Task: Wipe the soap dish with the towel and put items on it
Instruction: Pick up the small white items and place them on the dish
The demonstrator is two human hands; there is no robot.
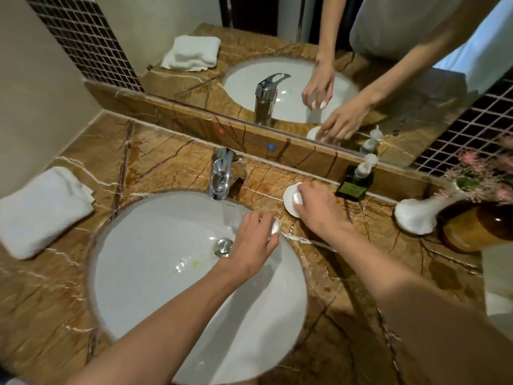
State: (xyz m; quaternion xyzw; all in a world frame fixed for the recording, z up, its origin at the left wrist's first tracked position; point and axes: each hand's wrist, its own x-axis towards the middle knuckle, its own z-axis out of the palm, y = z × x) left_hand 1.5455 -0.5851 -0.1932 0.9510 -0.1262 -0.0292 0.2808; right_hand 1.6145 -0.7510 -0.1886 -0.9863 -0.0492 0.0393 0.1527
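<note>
A round white soap dish (289, 200) lies on the brown marble counter to the right of the tap. My right hand (319, 205) reaches over it, fingers closed on a small white item (297, 198) resting on the dish. My left hand (254, 241) hovers over the right rim of the sink, holding another small white item (274, 227) between thumb and fingers. The folded white towel (41, 211) sits untouched at the far left of the counter. Much of the dish is hidden under my right hand.
The white oval sink (155, 273) fills the middle, with a chrome tap (220, 173) behind it. A dark green pump bottle (354, 180), a white vase (416, 216) of pink flowers and a brown jar (472, 229) stand at the right. A mirror runs along the back.
</note>
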